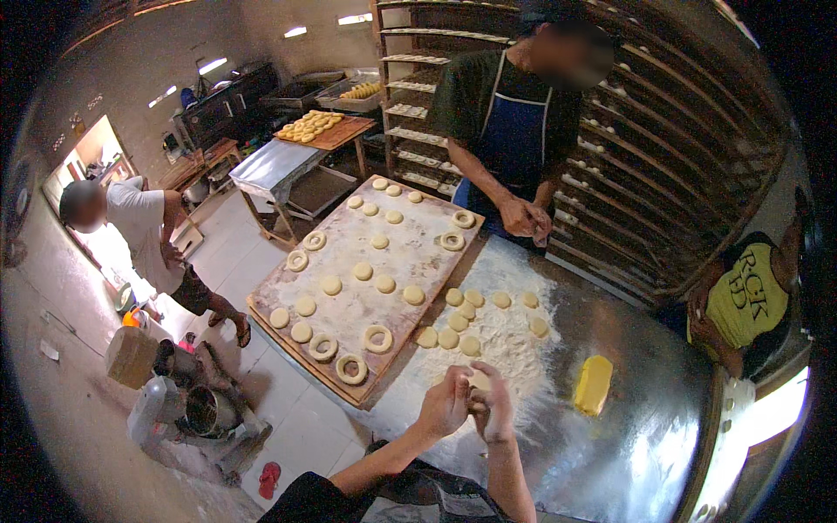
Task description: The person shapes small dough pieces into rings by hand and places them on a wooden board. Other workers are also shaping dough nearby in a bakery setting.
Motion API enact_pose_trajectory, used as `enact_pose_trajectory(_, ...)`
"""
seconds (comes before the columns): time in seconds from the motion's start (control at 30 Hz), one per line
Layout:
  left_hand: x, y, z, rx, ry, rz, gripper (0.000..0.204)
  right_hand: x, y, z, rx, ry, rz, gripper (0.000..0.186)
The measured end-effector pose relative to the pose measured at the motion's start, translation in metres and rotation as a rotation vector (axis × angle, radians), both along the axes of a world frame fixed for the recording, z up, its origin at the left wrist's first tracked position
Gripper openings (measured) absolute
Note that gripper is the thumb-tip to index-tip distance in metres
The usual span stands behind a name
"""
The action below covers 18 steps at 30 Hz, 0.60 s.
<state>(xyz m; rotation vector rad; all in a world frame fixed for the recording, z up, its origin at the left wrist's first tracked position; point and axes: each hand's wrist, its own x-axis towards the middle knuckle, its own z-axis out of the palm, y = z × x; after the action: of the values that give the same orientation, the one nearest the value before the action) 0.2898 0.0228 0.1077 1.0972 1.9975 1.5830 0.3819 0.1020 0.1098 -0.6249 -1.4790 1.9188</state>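
I have one pale piece of dough (478, 381) grasped between both hands, my left hand (447, 403) curled against one side of it and my right hand (497, 410) closing in from the other; my palms hide its underside, so I cannot tell its full shape. To work it well, I judge that light, even pressure from both sides matters most, since a hard pinch could thin one spot or tear it. Held up above the near edge of the flour (523, 362), it is handy for a dusting should it turn tacky. Just beyond my grip, a loose cluster of dough rounds (459, 322) lies on the metal table (649, 349), some touching; they look a fair guide for evenness. Ahead and to the left of my grip, the floured board (418, 253) carries spaced rounds and several dough rings (377, 339), and similar gaps should prevent sticking. A yellow block (594, 385) sits to the right, well apart from my hands, and farther ahead stands a co-worker in a blue apron (514, 131).
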Motion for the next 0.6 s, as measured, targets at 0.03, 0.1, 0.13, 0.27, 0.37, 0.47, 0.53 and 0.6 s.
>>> enact_pose_trajectory(0.03,-0.007,-0.004,0.0,0.034,0.255,0.053,0.026,-0.009,-0.003,0.0,-0.319,0.14,-0.063,0.06)
enact_pose_trajectory(0.1,-0.024,-0.01,0.002,-0.049,0.317,-0.018,0.024,-0.026,-0.005,-0.001,-0.305,0.022,-0.017,0.06)
enact_pose_trajectory(0.13,-0.033,-0.014,0.004,-0.09,0.349,-0.047,0.024,-0.033,-0.007,-0.003,-0.262,0.043,0.096,0.059)
enact_pose_trajectory(0.27,-0.073,-0.021,0.006,0.074,0.011,0.084,0.019,-0.068,-0.01,-0.015,-0.373,0.384,0.238,0.061)
enact_pose_trajectory(0.37,-0.108,-0.027,0.002,0.026,0.216,-0.025,0.026,-0.103,-0.015,-0.025,0.202,0.08,0.093,0.061)
enact_pose_trajectory(0.47,-0.14,-0.027,0.0,-0.033,0.134,-0.037,0.026,-0.132,-0.014,-0.027,-0.181,0.554,0.38,0.066)
enact_pose_trajectory(0.53,-0.161,-0.028,0.001,-0.017,0.171,-0.033,0.023,-0.154,-0.018,-0.026,-0.17,0.535,0.32,0.07)
enact_pose_trajectory(0.6,-0.18,-0.03,0.003,-0.05,0.25,-0.073,0.025,-0.172,-0.029,-0.025,0.368,-0.057,0.017,0.073)
